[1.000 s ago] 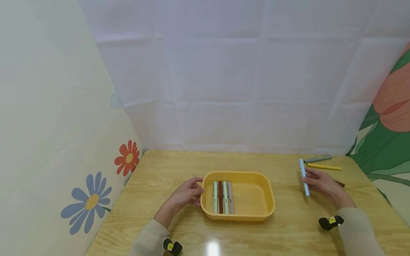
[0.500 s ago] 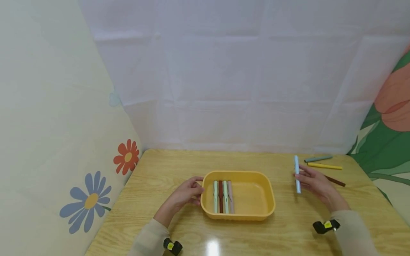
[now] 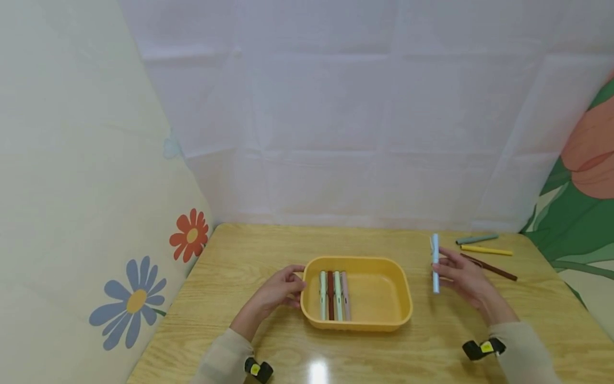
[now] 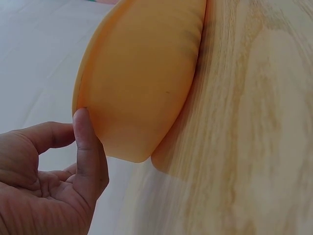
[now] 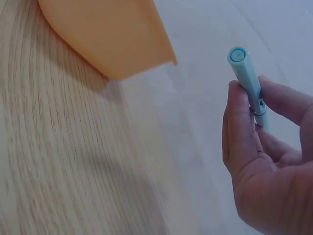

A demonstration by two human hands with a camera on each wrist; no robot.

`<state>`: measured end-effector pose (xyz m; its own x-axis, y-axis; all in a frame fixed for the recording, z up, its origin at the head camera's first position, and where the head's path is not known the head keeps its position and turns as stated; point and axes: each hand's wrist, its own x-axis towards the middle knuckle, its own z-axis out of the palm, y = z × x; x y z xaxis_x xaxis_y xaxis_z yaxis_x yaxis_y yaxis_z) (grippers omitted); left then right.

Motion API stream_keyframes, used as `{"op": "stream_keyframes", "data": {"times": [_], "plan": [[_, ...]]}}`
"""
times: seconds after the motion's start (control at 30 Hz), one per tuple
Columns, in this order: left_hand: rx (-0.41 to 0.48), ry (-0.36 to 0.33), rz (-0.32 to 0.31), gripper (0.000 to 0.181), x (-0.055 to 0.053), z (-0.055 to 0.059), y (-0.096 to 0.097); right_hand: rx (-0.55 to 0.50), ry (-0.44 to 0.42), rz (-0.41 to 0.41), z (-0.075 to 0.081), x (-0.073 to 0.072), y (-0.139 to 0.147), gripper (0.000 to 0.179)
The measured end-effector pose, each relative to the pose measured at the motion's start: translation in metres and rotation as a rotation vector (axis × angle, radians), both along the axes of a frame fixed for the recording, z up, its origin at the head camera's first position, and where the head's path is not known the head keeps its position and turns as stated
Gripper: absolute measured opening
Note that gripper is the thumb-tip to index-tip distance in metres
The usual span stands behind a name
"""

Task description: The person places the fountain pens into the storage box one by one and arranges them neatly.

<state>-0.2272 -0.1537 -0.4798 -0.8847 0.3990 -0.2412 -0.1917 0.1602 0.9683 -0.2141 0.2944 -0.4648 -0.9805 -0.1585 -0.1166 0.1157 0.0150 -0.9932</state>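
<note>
My right hand (image 3: 462,277) pinches a light blue pen (image 3: 435,264) between thumb and fingers, holding it up over the table to the right of a yellow tray (image 3: 384,326). In the right wrist view the pen's (image 5: 247,76) round end points toward the camera. My left hand (image 3: 278,290) grips the tray's left end; the left wrist view has its fingertips (image 4: 83,120) at the rim. Inside the tray's left half, a pale green pen (image 3: 323,296), a dark red pen (image 3: 330,296), another pale green pen (image 3: 338,296) and a mauve pen (image 3: 346,296) lie side by side.
Behind the right hand lie a grey-green pen (image 3: 477,239), a yellow pen (image 3: 486,250) and a dark brown pen (image 3: 494,268). The wooden table (image 3: 259,250) ends at a white cloth backdrop (image 3: 326,186). Flower-printed cloth (image 3: 134,192) hangs at both sides.
My right hand has moved left with the light blue pen, which now stands more nearly straight in the head view. More of the dark brown pen shows. The left hand and tray have stayed put.
</note>
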Motion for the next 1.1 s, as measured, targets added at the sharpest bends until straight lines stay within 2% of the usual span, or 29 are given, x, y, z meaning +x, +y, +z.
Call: {"op": "stream_keyframes", "data": {"times": [0.5,1.1], "plan": [[-0.005,-0.009,0.004,0.051,0.002,0.001,-0.001,-0.019,-0.007,0.103,0.012,0.009,-0.030,0.075],[0.002,-0.006,0.001,0.052,0.001,0.000,-0.001,0.037,-0.071,0.118,0.018,0.013,-0.059,0.074]]}}
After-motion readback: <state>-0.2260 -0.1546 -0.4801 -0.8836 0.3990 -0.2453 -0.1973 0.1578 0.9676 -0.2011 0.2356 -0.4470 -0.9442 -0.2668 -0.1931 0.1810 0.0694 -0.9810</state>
